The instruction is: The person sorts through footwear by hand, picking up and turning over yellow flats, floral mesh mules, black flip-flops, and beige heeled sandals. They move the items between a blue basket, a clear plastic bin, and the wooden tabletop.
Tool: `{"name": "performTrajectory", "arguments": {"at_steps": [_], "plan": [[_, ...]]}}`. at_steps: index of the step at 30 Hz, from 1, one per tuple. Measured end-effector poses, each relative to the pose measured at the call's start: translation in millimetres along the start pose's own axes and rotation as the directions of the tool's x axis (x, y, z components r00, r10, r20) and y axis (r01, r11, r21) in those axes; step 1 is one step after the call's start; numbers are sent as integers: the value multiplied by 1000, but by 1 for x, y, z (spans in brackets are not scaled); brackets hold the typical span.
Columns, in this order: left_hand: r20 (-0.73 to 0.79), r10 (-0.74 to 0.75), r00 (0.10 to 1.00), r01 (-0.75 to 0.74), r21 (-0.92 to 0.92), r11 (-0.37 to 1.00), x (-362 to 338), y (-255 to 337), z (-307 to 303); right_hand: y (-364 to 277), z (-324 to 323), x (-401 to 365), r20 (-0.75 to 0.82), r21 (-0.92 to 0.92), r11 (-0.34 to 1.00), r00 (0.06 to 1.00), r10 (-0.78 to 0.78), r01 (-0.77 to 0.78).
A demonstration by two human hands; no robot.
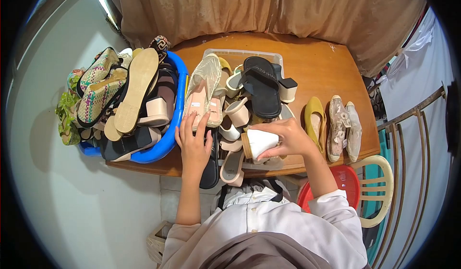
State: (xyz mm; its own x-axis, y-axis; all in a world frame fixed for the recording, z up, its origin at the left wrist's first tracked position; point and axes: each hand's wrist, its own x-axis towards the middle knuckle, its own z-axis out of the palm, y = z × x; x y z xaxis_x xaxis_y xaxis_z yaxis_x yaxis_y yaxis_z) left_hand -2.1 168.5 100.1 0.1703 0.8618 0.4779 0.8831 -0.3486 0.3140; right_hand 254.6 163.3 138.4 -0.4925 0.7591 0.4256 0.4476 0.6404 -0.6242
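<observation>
My left hand has its fingers spread, with the tips at the near end of a pair of pale shoes with pink insoles and clear, wrinkled uppers. Closed around a white shoe with a tan sole edge is my right hand, held over the near side of a clear plastic bin. Inside and over that bin lie a black slide sandal and several cream heeled sandals. A black sole and a pale heeled sandal stick out toward me at the table's front.
A blue basket heaped with shoes stands on the left, against the wall. To the right, mustard flats and lace espadrilles rest on the wooden table. A red stool, a cream chair and a metal rack stand right.
</observation>
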Motion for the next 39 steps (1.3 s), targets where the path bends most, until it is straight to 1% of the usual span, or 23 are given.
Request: {"name": "performTrajectory", "arguments": {"at_steps": [7,9,10,11,13,14,15,17,18,19,20,21,23,24,25,26,27,29,30,31,33,36,39], "plan": [[-12,10,1000,-9,49,999,2,10,-1,-24,-19,-5,-32,-6,999,999,34,-34],[13,103,995,-100,-118,988,4,19,-14,-30,-22,-8,-4,-23,996,997,80,-80],[20,153,988,-146,-204,968,5,24,-21,-31,-19,-9,-31,-16,997,996,81,-82],[124,248,961,-188,-362,913,4,28,-26,-33,-12,-8,-58,-10,996,995,84,-85],[188,379,906,-167,-664,729,-6,33,-17,-36,1,-6,-107,10,996,991,84,-83],[221,322,921,-47,-757,652,-12,43,-17,-36,6,-5,-127,23,997,989,79,-77],[204,312,928,0,-837,548,-14,43,-16,-36,10,-4,-148,36,997,986,74,-69],[176,288,941,85,-949,305,-18,40,-8,-34,12,-4,-111,34,999,993,45,-41],[86,194,977,24,-953,302,-22,43,-2,-35,15,-4,-103,37,998,994,46,-43],[60,198,978,-22,-922,387,-21,40,2,-36,16,-5,-93,43,998,995,47,-44],[35,201,979,-65,-880,470,-19,34,3,-37,15,-5,5,104,990,995,97,-97],[10,205,979,-107,-829,550,-17,31,3,-36,13,-4,20,117,990,997,78,-80],[7,154,988,-83,-816,572,-14,30,-4,-30,3,-4,47,142,989,998,39,-45],[21,131,991,-60,-812,581,-16,25,-5,-24,-2,-6,9,127,990,998,61,-61],[35,107,994,-35,-807,589,-18,21,-5,-22,-7,-8,-52,74,989,990,132,-128],[40,26,999,21,-855,519,-21,18,-2,-19,-11,-8,-132,31,985,976,174,-171],[-19,11,1000,-22,-820,572,-22,11,0,-15,-15,-9,-213,-8,976,954,210,-216],[-45,-87,995,16,-799,601,-27,2,1,-3,-19,-19,-235,-29,942,918,320,-335],[-58,-68,996,1,-757,654,-27,1,-1,2,-22,-25,-247,-37,918,894,373,-394],[-68,-51,996,-13,-711,703,-28,2,-3,1,-27,-29,-93,-41,874,873,479,-484],[-89,-49,995,-21,-656,754,-27,10,-9,-5,-34,-36,213,-98,762,734,645,-640],[-93,-4,996,-52,-583,811,-25,12,-15,-11,-22,-54,436,-339,724,582,687,-600],[-84,11,996,-58,-582,811,-26,9,-15,-33,5,-55,326,-536,658,589,739,-529]]}}
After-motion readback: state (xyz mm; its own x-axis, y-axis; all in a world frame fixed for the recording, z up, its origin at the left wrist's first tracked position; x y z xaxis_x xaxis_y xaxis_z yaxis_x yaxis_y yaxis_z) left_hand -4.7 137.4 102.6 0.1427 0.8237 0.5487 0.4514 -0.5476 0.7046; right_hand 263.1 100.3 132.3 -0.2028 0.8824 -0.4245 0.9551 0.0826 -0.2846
